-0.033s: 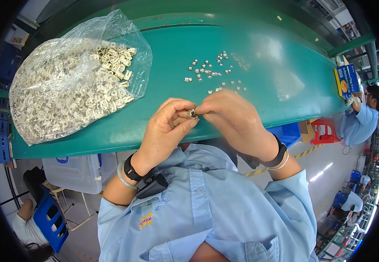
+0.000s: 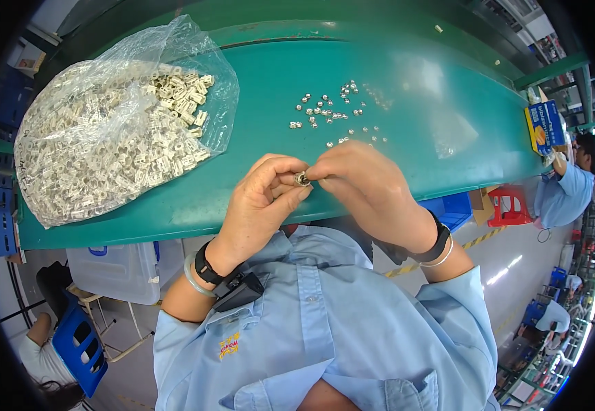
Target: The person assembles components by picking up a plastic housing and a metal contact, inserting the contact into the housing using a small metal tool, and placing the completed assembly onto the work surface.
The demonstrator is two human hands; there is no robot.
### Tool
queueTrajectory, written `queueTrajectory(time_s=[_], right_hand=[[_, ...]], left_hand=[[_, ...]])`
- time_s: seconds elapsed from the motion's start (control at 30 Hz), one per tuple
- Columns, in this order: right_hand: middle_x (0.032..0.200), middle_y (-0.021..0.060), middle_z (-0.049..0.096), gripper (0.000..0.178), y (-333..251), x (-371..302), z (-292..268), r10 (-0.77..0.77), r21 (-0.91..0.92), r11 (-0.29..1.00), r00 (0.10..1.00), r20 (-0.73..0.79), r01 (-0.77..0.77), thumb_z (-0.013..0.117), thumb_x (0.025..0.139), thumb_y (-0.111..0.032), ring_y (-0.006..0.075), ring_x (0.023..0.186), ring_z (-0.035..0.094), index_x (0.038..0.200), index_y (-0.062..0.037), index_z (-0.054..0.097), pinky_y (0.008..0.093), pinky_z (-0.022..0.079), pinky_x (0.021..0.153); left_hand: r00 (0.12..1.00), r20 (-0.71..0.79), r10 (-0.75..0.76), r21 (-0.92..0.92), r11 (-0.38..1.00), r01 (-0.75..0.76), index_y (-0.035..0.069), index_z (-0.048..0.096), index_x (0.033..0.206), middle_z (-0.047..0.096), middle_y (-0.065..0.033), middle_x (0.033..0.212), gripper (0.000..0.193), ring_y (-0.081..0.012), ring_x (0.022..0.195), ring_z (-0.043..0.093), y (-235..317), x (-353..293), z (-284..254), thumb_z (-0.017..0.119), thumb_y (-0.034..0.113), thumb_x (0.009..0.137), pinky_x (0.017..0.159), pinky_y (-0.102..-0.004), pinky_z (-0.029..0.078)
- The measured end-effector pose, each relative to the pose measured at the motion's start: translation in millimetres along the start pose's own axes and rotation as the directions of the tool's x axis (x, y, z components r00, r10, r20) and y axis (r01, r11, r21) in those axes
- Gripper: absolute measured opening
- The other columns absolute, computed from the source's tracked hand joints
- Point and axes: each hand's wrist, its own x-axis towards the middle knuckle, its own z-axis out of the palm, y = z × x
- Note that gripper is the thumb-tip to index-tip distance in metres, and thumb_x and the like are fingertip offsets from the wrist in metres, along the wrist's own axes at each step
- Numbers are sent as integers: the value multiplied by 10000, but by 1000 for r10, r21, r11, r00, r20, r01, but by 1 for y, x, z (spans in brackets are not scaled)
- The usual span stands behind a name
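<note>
Over the near edge of the green table, my left hand (image 2: 259, 198) pinches a small pale plastic part (image 2: 301, 179) with something dark and shiny in it. My right hand (image 2: 366, 185) meets it from the other side, thumb and forefinger closed against the part's end. Whatever sits between those right fingertips is hidden. Beyond my hands, several small shiny metal pieces (image 2: 321, 109) lie scattered on the tabletop. To the left, a large clear plastic bag (image 2: 225, 75) spills cream plastic parts (image 2: 184, 96) from its opening.
The green table (image 2: 270, 75) runs across in front of me. A blue and yellow box (image 2: 544, 127) stands at its right end, beside a person in a blue shirt (image 2: 568, 192). Below are a blue bin (image 2: 453, 211), a red stool (image 2: 510, 205) and a clear lidded tub (image 2: 116, 270).
</note>
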Motion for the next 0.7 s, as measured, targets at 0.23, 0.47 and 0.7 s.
queueTrajectory(time_s=[0.23, 0.47, 0.7], right_hand=[[935, 106, 646, 217, 2, 0, 5, -30, -46, 998, 999, -16, 30, 672, 765, 40, 288, 860, 616, 969, -34, 654, 365, 493, 728], [928, 93, 642, 232, 7, -2, 18, -25, -70, 997, 1000, -17, 24, 686, 741, 31, 279, 837, 610, 956, -51, 656, 365, 479, 701], [927, 91, 640, 243, 3, -1, 13, -1, -103, 995, 1000, -29, -2, 683, 733, 44, 284, 839, 608, 952, -57, 658, 364, 479, 705]], left_hand=[[1000, 1, 4, -4, 1000, -4, -5, 561, 1129, 528, -49, 1092, 275, -133, 1023, 606, -2, 0, -1, 613, -75, 867, 854, -251, 538], [1000, -20, -11, -46, 999, 10, -19, 555, 1127, 527, -51, 1101, 268, -143, 1032, 606, -3, -1, -1, 607, -77, 871, 874, -259, 532], [998, -24, -55, -49, 997, 54, -20, 561, 1127, 535, -53, 1097, 263, -146, 1034, 607, -5, -1, -3, 611, -62, 872, 861, -259, 523]])
